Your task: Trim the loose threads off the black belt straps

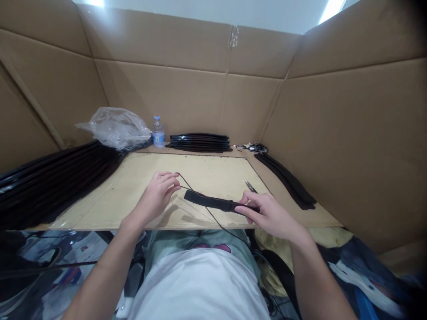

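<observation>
Left hand [159,192]: raised just above the worktop [140,195], fingertips pressed together in a pinch on a thin black cord [187,182]; the pinch appears to keep the cord taut and off the board.
Right hand [267,214]: grip closed over the near end of a flat black strap [213,202], thumb on top and fingers below; the hold seems to pin that end in place so the strap lies steady.
Black strap: lies flat on the worktop between the two hands, running from centre board to the right hand, far end free.
Thin black cord: loops from the left fingertips across the strap, then trails off the near edge of the worktop toward the lap.
Small snips [251,186]: on the board just beyond the right hand, apart from it, within easy reach.
Stack of black strips, left [50,182]: long pile along the left edge, well apart from the hands.
Stack of black strips, back [200,142]: against the rear cardboard wall [187,98].
Black strips, right [287,180]: a few laid along the right edge.
Clear plastic bag [115,126]: crumpled at back left, resting on the left pile.
Water bottle [158,132]: upright beside the bag.
Obstructions: nothing lies between the hands; the cord crossing the strap is the only overlap.
</observation>
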Available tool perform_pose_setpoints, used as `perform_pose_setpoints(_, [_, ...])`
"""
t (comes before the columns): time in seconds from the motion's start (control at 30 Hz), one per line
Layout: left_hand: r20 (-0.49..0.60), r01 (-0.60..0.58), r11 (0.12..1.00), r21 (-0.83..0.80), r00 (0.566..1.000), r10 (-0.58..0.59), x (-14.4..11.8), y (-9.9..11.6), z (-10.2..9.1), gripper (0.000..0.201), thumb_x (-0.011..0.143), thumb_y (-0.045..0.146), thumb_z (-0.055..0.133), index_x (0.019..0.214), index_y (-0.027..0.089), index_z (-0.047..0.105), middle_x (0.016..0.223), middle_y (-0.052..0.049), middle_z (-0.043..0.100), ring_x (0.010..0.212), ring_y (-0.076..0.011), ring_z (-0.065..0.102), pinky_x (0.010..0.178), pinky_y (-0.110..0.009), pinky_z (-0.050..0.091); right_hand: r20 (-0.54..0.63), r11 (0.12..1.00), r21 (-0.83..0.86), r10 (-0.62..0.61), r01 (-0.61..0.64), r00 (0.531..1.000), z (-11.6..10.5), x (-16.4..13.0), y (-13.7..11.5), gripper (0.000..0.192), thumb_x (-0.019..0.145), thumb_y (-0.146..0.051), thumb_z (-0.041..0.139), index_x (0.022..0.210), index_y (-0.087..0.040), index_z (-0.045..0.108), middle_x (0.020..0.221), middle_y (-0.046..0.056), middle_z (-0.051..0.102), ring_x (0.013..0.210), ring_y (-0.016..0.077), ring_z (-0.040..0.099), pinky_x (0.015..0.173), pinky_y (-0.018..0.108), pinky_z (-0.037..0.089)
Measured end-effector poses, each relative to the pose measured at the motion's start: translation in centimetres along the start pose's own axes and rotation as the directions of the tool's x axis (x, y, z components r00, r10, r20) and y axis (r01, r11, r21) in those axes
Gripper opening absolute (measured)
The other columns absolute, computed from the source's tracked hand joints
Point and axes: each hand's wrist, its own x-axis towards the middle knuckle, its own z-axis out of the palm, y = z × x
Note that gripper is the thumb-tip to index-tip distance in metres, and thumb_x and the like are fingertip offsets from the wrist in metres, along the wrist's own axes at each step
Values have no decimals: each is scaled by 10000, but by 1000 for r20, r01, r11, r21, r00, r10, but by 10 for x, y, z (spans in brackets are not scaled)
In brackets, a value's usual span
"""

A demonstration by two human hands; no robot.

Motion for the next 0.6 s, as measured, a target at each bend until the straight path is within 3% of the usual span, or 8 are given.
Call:
perform_pose_setpoints(0.17, [-37,39,999,31,999,-38,0,-5,-5,189,913,259,434,823,185,582,1060,-98,638,1135,-234,466,941,-405,392,-49,998,-65,18,-21,999,-2,0,5,280,899,-445,458,744,-218,510,539,-31,589,501,134,500,535,253,343])
perform_pose_setpoints(0.37, [18,79,991,108,996,-82,-3,-21,-7,203,904,276,430,797,189,579,1001,-90,643,1092,-250,488,934,-402,374,-110,998,-45,49,-54,993,-7,-1,9,287,893,-461,463,754,-213,507,525,-23,588,481,136,504,513,251,335])
perform_pose_setpoints(0.6, [-23,301,930,209,953,-303,-4,-33,-12,218,890,324,397,816,206,565,921,-75,656,905,-248,540,862,-381,376,-85,998,-11,56,-58,995,-9,-4,10,287,890,-455,473,741,-212,507,535,-13,584,493,132,497,493,249,333])
